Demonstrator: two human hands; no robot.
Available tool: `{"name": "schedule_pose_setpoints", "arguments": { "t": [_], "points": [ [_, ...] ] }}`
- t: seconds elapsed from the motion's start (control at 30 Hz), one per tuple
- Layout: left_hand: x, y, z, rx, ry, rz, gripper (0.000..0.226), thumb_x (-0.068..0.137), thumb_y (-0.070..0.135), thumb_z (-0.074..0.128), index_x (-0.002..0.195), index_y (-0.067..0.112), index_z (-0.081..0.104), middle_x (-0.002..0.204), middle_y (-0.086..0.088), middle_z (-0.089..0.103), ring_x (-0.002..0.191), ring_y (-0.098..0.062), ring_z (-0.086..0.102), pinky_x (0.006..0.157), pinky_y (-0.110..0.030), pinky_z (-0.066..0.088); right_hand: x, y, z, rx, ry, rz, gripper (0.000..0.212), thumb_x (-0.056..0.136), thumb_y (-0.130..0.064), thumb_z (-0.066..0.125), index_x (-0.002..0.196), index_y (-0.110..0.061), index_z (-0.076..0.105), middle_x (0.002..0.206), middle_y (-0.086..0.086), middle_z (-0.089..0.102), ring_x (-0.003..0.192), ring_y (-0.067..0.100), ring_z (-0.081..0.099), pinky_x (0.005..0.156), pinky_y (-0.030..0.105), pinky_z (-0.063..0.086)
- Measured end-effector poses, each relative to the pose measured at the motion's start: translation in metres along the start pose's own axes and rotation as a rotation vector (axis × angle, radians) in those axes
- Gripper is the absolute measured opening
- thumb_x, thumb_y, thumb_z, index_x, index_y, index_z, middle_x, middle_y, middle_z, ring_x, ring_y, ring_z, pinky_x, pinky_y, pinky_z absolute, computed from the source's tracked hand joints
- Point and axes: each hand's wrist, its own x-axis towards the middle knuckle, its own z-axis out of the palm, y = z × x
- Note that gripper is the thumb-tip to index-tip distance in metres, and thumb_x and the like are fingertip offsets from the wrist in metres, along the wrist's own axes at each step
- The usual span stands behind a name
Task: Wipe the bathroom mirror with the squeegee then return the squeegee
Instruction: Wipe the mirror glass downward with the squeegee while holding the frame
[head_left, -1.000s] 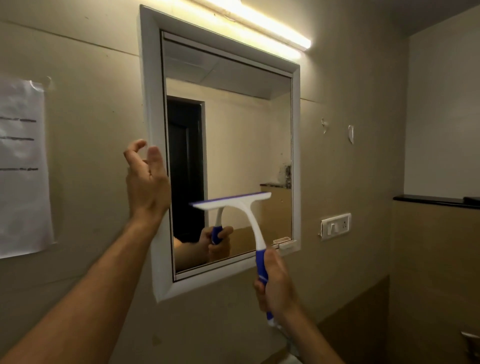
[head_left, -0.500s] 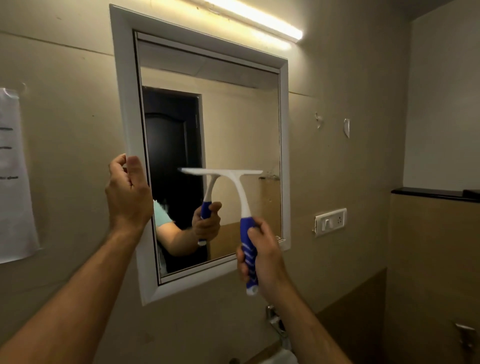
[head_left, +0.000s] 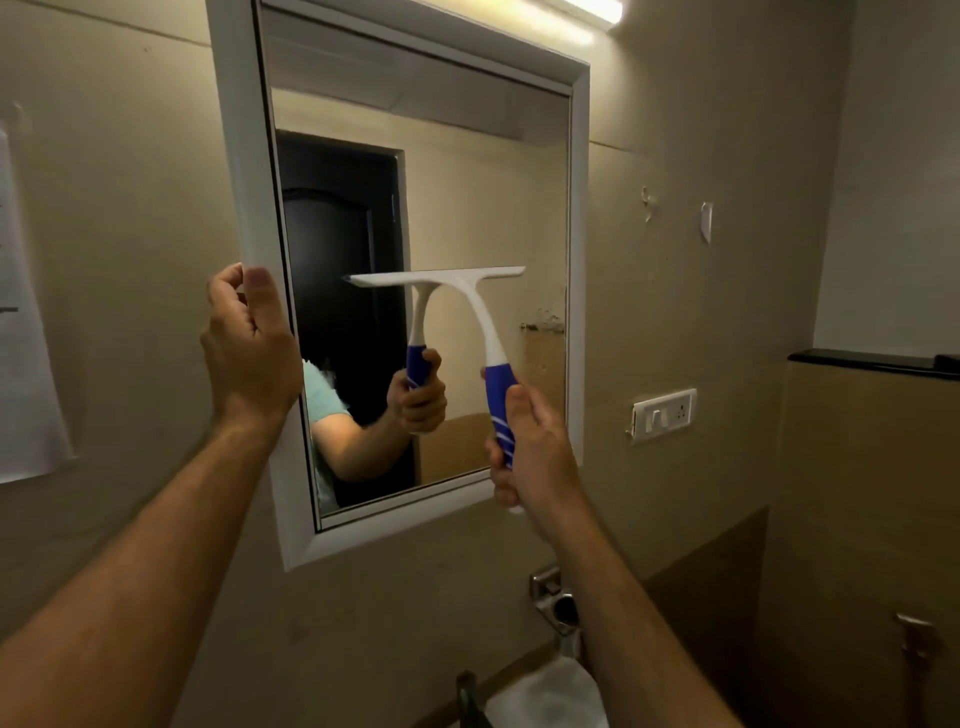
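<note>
White-bladed squeegee, blue-handled, is gripped by the right hand, blade pressed mid-glass on the mirror. Mirror's left frame edge is clasped by the left hand.

Upper mirror glass open, left hand blocking frame's left edge — switch plate right.

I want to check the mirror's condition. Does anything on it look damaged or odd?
Yes. Dark speckled marks sit on the mirror glass by its right edge, level with the squeegee blade; whether damage or dirt is unclear. The white frame looks intact.
</note>
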Motion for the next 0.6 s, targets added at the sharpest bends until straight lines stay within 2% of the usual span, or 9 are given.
{"name": "schedule_pose_setpoints", "arguments": {
  "t": [0.07, 0.13, 0.2, 0.3, 0.43, 0.5, 0.6],
  "points": [
    [-0.001, 0.001, 0.000, -0.010, 0.000, 0.001, 0.048, 0.100, 0.045, 0.029, 0.114, 0.005, 0.051, 0.069, 0.015, 0.047, 0.062, 0.015, 0.049, 0.048, -0.006, 0.028, -0.006, 0.012, -0.002, 0.011, -0.003, 0.035, 0.048, 0.091, -0.062, 0.039, 0.119, -0.028, 0.058, 0.059, -0.005, 0.052, 0.042, 0.005, 0.043, 0.039, 0.022, 0.036],
    [-0.002, 0.002, 0.000, -0.019, -0.004, -0.003, 0.047, 0.101, 0.043, 0.030, 0.115, 0.003, 0.051, 0.070, 0.019, 0.046, 0.062, 0.021, 0.048, 0.048, 0.002, 0.026, -0.017, 0.029, -0.006, 0.059, -0.006, 0.098, 0.059, 0.083, -0.066, 0.040, 0.112, -0.019, 0.058, 0.056, -0.004, 0.051, 0.043, 0.009, 0.043, 0.041, 0.023, 0.035],
    [-0.002, 0.004, -0.001, -0.032, -0.017, -0.006, 0.047, 0.101, 0.042, 0.030, 0.115, 0.002, 0.050, 0.071, 0.016, 0.047, 0.062, 0.021, 0.047, 0.050, 0.003, 0.028, -0.029, 0.045, -0.011, 0.090, -0.015, 0.150, 0.059, 0.081, -0.067, 0.040, 0.108, -0.018, 0.060, 0.055, -0.002, 0.051, 0.044, 0.012, 0.045, 0.043, 0.026, 0.041],
    [-0.003, 0.005, -0.001, -0.041, -0.020, -0.001, 0.046, 0.102, 0.039, 0.031, 0.116, 0.000, 0.050, 0.075, 0.011, 0.049, 0.062, 0.023, 0.046, 0.053, 0.002, 0.030, -0.040, 0.054, -0.016, 0.036, 0.008, 0.195, 0.059, 0.081, -0.069, 0.038, 0.113, -0.026, 0.063, 0.056, -0.001, 0.052, 0.047, 0.014, 0.051, 0.051, 0.035, 0.054],
    [-0.004, 0.006, 0.000, -0.040, -0.003, 0.005, 0.043, 0.102, 0.035, 0.033, 0.114, -0.003, 0.051, 0.070, 0.020, 0.043, 0.061, 0.025, 0.045, 0.055, 0.003, 0.031, -0.030, 0.040, -0.013, 0.027, 0.086, 0.149, 0.066, 0.079, -0.076, 0.037, 0.117, -0.027, 0.061, 0.054, -0.005, 0.050, 0.042, 0.008, 0.043, 0.040, 0.024, 0.038],
    [-0.003, 0.007, -0.001, -0.037, -0.001, 0.001, 0.044, 0.102, 0.035, 0.033, 0.113, -0.003, 0.051, 0.070, 0.020, 0.043, 0.062, 0.024, 0.045, 0.054, 0.003, 0.029, -0.023, 0.037, -0.011, 0.102, 0.047, 0.114, 0.058, 0.092, -0.067, 0.037, 0.117, -0.020, 0.061, 0.054, -0.005, 0.049, 0.040, 0.008, 0.040, 0.040, 0.022, 0.034],
    [-0.003, 0.008, -0.001, -0.032, 0.003, -0.001, 0.043, 0.102, 0.035, 0.033, 0.112, -0.002, 0.052, 0.068, 0.019, 0.043, 0.059, 0.022, 0.046, 0.053, 0.002, 0.029, -0.024, 0.045, -0.009, 0.090, 0.042, 0.130, 0.048, 0.098, -0.054, 0.038, 0.115, -0.013, 0.056, 0.055, -0.004, 0.048, 0.042, 0.008, 0.040, 0.041, 0.022, 0.033]
  ]
}}
